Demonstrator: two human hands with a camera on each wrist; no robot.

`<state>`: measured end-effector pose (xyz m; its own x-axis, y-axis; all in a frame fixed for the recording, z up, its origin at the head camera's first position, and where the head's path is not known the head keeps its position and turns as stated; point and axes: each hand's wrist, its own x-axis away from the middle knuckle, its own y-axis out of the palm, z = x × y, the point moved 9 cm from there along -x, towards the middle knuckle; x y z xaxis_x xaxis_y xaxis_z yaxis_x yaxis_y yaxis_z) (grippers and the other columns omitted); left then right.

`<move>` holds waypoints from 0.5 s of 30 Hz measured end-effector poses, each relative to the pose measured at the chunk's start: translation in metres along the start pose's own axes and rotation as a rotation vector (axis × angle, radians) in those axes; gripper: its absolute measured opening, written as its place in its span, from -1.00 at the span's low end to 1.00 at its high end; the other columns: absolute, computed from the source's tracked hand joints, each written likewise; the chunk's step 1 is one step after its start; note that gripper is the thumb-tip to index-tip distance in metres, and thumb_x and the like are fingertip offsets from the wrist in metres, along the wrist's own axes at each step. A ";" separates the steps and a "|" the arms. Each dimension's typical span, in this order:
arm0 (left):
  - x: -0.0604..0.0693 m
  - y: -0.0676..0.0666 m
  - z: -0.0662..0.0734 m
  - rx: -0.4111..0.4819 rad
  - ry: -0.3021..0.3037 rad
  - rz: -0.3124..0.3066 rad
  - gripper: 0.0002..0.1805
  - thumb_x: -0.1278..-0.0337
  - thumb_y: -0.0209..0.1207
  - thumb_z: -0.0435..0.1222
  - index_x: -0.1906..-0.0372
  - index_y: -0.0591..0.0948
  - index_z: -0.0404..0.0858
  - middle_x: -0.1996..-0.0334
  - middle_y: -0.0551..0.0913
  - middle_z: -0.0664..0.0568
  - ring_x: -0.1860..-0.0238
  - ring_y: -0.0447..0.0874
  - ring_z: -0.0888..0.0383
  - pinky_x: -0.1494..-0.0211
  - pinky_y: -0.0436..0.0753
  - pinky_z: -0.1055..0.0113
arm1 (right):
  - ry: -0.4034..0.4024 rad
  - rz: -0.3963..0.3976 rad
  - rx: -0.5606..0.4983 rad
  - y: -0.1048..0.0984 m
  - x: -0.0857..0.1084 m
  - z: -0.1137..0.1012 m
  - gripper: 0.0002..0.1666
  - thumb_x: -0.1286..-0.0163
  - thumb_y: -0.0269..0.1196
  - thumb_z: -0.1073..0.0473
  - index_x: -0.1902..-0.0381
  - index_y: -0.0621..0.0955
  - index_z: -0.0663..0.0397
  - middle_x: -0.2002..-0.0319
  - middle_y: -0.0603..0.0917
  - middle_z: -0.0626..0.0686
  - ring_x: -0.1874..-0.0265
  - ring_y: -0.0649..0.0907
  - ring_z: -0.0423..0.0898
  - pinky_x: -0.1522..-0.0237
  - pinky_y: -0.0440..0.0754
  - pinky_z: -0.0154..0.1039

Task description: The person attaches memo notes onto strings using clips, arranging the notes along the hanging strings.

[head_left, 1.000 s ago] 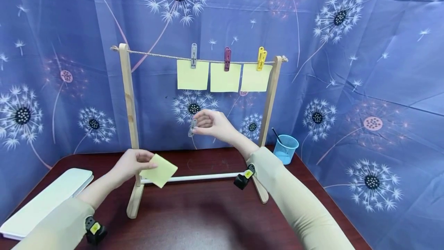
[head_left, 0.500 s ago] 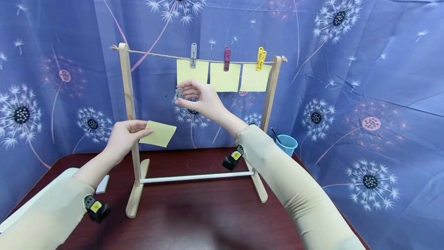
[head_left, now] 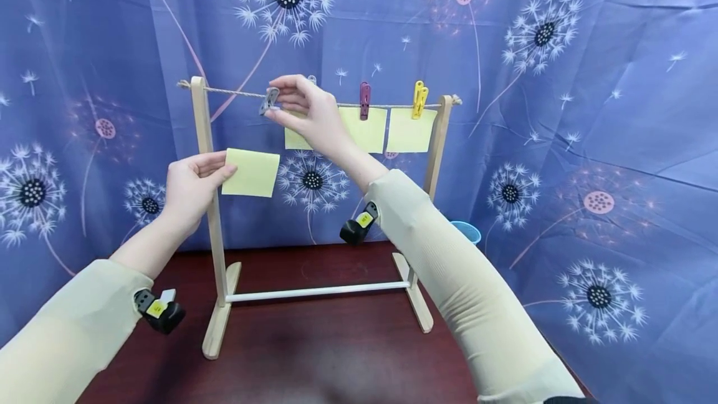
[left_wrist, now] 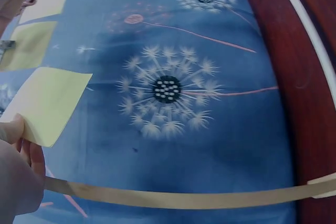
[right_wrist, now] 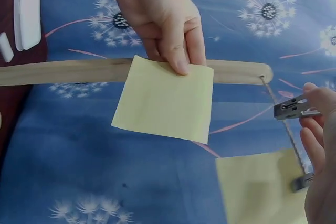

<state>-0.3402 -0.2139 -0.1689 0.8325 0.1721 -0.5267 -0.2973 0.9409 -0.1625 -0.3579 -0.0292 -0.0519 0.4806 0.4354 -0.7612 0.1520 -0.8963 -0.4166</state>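
My left hand point(head_left: 193, 189) pinches a yellow sticky note point(head_left: 250, 173) by its left edge, thumb in front, beside the left wooden post and below the rope. Up at the rope point(head_left: 232, 91), my right hand point(head_left: 310, 111) pinches a grey clothespin point(head_left: 269, 101) between thumb and fingers. In the right wrist view the clothespin point(right_wrist: 292, 108) overlaps the rope; whether it touches cannot be told. Three yellow notes hang along the rope: one partly behind my right hand, a middle note point(head_left: 366, 133) under a maroon clothespin point(head_left: 364, 101), and a right note point(head_left: 411, 133) under a yellow clothespin point(head_left: 419, 100).
The rope runs between a left wooden post point(head_left: 215, 229) and a right wooden post point(head_left: 440, 142), joined low by a white rod point(head_left: 320, 292). The stand is on a dark red table point(head_left: 314, 341). A blue cup point(head_left: 467, 230) shows behind my right sleeve. Floral cloth point(head_left: 359, 11) hangs behind.
Both hands have risen. My right hand has carried the grey clothespin up and left to rope height; my left hand has lifted the sticky note and turned it more level.
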 end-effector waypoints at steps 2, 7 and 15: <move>-0.004 -0.001 0.007 0.013 0.011 0.027 -0.50 -0.24 0.26 -0.29 -0.17 0.52 -0.53 0.49 0.60 0.66 0.28 0.60 0.63 0.18 0.54 0.73 | -0.015 0.008 0.002 -0.001 -0.007 -0.003 -0.52 -0.26 0.35 0.35 -0.12 0.52 0.35 -0.02 0.65 0.24 -0.02 0.67 -0.04 -0.10 0.56 -0.45; -0.015 -0.008 0.026 0.032 0.040 0.101 -0.54 -0.22 0.27 -0.32 -0.14 0.55 -0.52 0.51 0.60 0.64 0.30 0.60 0.61 0.20 0.52 0.72 | -0.028 0.014 0.008 0.003 -0.022 -0.009 -0.51 -0.29 0.32 0.34 -0.15 0.49 0.35 -0.05 0.64 0.23 -0.06 0.65 -0.04 -0.10 0.54 -0.48; -0.029 -0.006 0.043 0.072 -0.004 0.151 -0.56 -0.20 0.28 -0.30 -0.14 0.59 -0.43 0.51 0.63 0.54 0.29 0.61 0.55 0.18 0.52 0.68 | 0.033 0.037 0.049 0.006 -0.045 -0.009 -0.47 -0.31 0.30 0.31 -0.23 0.46 0.29 -0.14 0.59 0.17 -0.12 0.61 -0.09 -0.10 0.48 -0.57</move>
<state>-0.3422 -0.2118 -0.1169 0.7831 0.3138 -0.5370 -0.3845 0.9229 -0.0213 -0.3711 -0.0550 -0.0159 0.5139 0.3981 -0.7599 0.0917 -0.9062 -0.4128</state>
